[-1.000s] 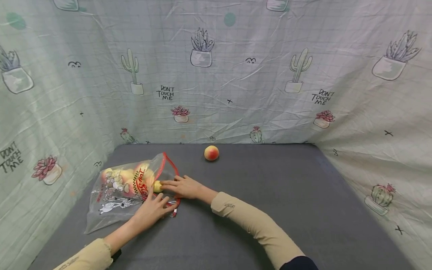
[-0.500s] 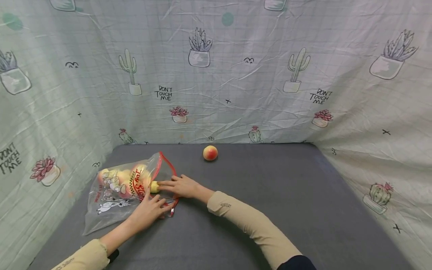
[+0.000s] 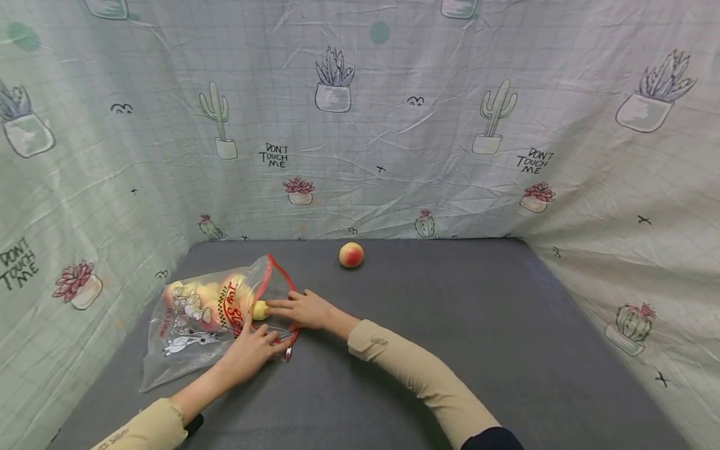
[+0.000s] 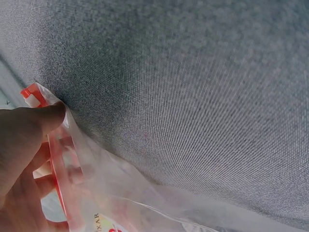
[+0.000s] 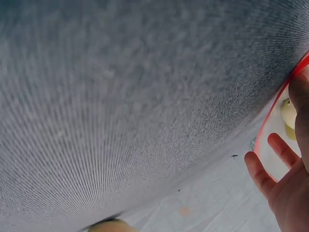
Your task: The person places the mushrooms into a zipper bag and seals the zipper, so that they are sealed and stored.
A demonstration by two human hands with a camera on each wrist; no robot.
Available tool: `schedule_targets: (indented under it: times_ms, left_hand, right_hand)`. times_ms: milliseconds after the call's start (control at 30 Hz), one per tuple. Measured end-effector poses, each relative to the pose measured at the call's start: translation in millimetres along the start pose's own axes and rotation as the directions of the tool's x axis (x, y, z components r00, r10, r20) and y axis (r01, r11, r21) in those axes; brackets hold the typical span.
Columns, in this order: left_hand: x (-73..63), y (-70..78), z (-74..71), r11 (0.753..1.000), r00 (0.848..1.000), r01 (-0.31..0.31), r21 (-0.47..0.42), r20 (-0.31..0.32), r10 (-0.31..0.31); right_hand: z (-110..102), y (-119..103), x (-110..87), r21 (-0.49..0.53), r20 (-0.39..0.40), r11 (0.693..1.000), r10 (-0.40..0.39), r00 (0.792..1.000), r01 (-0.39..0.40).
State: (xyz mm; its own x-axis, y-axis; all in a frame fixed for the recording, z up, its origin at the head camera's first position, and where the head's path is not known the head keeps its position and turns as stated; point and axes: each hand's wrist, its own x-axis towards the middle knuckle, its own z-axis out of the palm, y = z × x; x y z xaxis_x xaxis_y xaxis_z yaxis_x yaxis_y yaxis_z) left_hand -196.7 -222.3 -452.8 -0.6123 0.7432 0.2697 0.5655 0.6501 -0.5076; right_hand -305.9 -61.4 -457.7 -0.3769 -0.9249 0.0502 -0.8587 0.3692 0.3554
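Note:
A clear plastic zip bag (image 3: 185, 319) with a red zip edge lies on its side, its mouth toward the right. Several yellow-and-red fruits that look like peaches (image 3: 208, 297) are inside. My left hand (image 3: 250, 353) grips the near edge of the bag's mouth; in the left wrist view the thumb lies over the red zip, fingers behind the film. My right hand (image 3: 308, 310) reaches into the mouth, its straight fingers touching a yellow fruit (image 3: 260, 310) just inside. Ring and little fingers stand apart in the right wrist view, where the bag's red edge (image 5: 270, 113) passes the thumb.
One loose yellow-and-red fruit (image 3: 351, 255) rests near the back edge of the dark grey table (image 3: 450, 325). A cloth curtain (image 3: 382, 137) printed with cactus pots surrounds the table at the back and sides.
The view shifts slightly. Both hands keep their places at the bag's mouth, and the fruit at the right fingertips sits almost where it was. The loose fruit has not moved.

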Motion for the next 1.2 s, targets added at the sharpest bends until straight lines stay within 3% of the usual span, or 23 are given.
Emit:
schedule_targets:
  times_ms: [100, 333, 600, 900, 1200]
  left_hand:
    - [0.3, 0.8, -1.8, 1.000, 1.000, 0.001, 0.004, -0.009, -0.001]
    - [1.4, 2.2, -7.4, 1.000, 0.998, 0.024, 0.007, 0.059, -0.024]
    - [1.6, 2.0, -6.2, 0.999, 0.998, 0.029, 0.019, 0.058, -0.030]
    - [-0.5, 2.9, 0.3, 1.000, 1.000, 0.020, 0.015, -0.002, -0.020]
    - [-1.9, 4.0, 1.7, 1.000, 0.999, 0.023, -0.003, -0.042, -0.023]
  right_hand:
    - [-0.8, -0.1, -1.4, -0.007, -0.011, 1.000, -0.005, 1.000, 0.005]
    - [-2.6, -0.4, -4.1, 0.004, -0.003, 1.000, -0.003, 1.000, 0.003]
    - [-3.3, 0.8, -8.6, 0.038, -0.019, 0.999, -0.012, 1.000, 0.013]
    - [-3.2, 5.8, -14.8, 0.096, -0.046, 0.995, 0.012, 0.999, -0.008]
    - [0.9, 18.3, -27.8, 0.071, -0.119, 0.997, 0.046, 0.992, -0.038]
